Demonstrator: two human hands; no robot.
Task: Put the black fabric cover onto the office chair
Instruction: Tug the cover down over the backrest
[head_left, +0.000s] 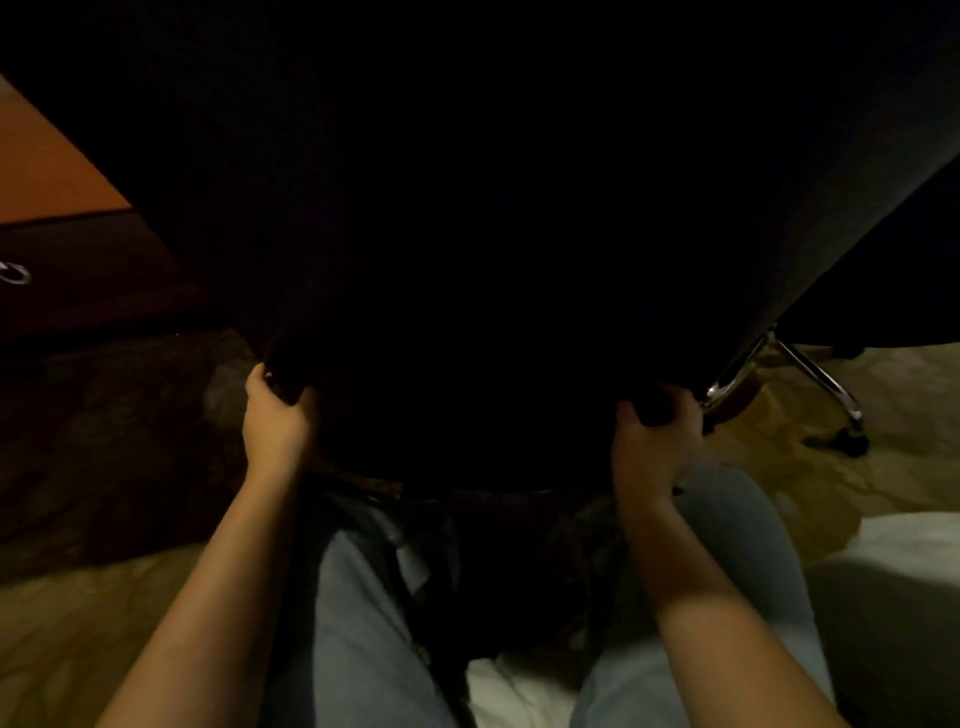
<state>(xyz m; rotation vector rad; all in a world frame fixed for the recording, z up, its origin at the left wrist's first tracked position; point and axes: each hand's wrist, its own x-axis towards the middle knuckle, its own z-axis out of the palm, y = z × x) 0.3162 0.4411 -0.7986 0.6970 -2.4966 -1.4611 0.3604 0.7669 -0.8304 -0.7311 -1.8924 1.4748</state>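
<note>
The black fabric cover (467, 234) fills most of the head view as one dark mass over the office chair's back. My left hand (278, 415) grips the cover's lower edge on the left side. My right hand (657, 439) grips the lower edge on the right. Only a chrome arm bracket (727, 384) and a chrome leg with a caster (826, 384) of the office chair show, at the right. The scene is very dim, so the line between cover and chair is hard to make out.
A wooden desk (47, 166) with a drawer and a metal ring pull (13, 273) stands at the left. Patterned carpet (104, 597) covers the floor. My knees in light jeans (358, 623) sit below the chair. White bedding (893, 535) lies at the lower right.
</note>
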